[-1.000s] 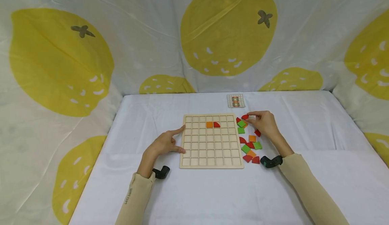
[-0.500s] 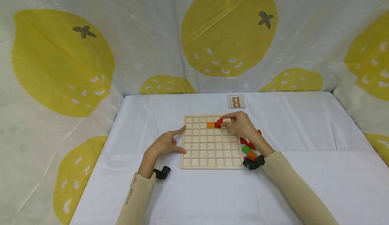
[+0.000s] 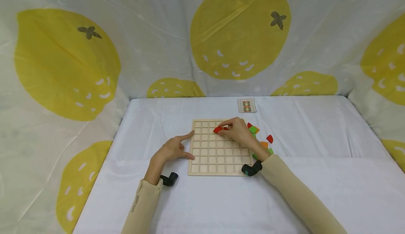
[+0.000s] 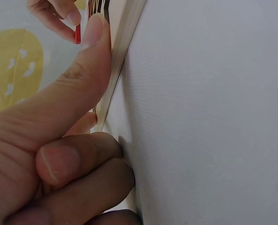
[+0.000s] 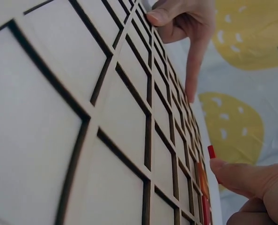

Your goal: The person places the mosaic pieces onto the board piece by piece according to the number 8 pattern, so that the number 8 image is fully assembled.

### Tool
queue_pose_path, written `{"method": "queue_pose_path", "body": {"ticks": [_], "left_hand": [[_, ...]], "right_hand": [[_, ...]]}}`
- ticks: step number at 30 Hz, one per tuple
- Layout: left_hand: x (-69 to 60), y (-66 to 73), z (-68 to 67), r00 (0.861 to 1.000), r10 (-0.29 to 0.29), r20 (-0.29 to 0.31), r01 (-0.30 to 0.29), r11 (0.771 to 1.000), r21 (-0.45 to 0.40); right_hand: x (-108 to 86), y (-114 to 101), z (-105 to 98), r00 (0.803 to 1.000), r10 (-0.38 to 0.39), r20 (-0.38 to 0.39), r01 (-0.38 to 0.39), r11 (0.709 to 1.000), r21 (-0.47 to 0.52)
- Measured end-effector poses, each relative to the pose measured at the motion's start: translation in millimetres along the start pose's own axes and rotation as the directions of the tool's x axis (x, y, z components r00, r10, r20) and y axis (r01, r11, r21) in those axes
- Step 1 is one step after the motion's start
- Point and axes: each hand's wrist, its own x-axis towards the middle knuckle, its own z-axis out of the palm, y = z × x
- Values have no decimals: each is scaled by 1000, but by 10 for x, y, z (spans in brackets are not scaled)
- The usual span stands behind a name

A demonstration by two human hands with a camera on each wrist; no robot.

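Observation:
My right hand [image 3: 237, 130] pinches a red quarter-circle tile [image 3: 217, 130] between thumb and index finger, above the upper rows of a wooden grid board [image 3: 212, 152]. In the right wrist view the held tile stands apart from the board's surface. An orange square tile [image 5: 202, 180] and another red tile [image 5: 205, 208] lie side by side in grid cells; from the head view the orange one is hidden. My left hand [image 3: 171, 149] touches the board's left edge with extended thumb and index finger, its other fingers folded in. The left wrist view shows the thumb [image 4: 90, 61] along the frame.
Loose tiles lie right of the board, including a green one [image 3: 253, 130], a red one [image 3: 269, 138] and an orange one [image 3: 264, 144]; my right forearm covers some. A small pattern card [image 3: 246, 105] lies behind the board on the white cloth [image 3: 202, 202].
My right hand has carried the red quarter-circle tile from the loose tiles leftward over the board, past the placed red tile to above the orange one. The left hand stays put.

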Motion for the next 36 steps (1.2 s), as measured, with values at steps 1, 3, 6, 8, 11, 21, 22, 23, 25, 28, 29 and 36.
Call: {"method": "queue_pose_path", "body": {"ticks": [1,3,6,8,11,21,22,23,25,28,29,36], "left_hand": [[1,1,-1,1000,0,0,0,1000,0],[2,0,-1,1000,5,1,-5,1000,2],[9,5,0,1000,0,3,0,1000,2],[12,6,3,1000,-1,4,1,1000,9],[18,10,6,1000,-8,2,8,1000,13],[13,12,6,1000,-18,2,18,1000,19],[13,10,6,1000,-20,3,20,1000,17],[13,9,6,1000,-20,3,20,1000,15],[12,6,7,1000,-20,2,20,1000,13],[4,8,4,1000,-18,0,18,1000,10],[2,9,1,1000,-17,-1,17,1000,9],[-3,13,-6,1000,-5,4,5,1000,5]], "right_hand": [[2,-7,9,1000,3,1,-3,1000,2],[7,-15,24,1000,9,3,-9,1000,-2],[23,-20,49,1000,10,-3,-10,1000,-14],[37,-23,65,1000,4,-6,-4,1000,-19],[55,-26,80,1000,-13,-10,13,1000,-29],[61,2,87,1000,16,-2,-16,1000,-24],[63,3,91,1000,16,-2,-16,1000,-25],[65,2,95,1000,13,-4,-13,1000,-26],[71,-4,104,1000,3,-7,-3,999,-34],[82,-16,126,1000,-12,-15,11,999,-42],[86,-19,133,1000,-15,-16,14,999,-43],[118,-10,167,999,-38,-14,37,998,-46]]}}
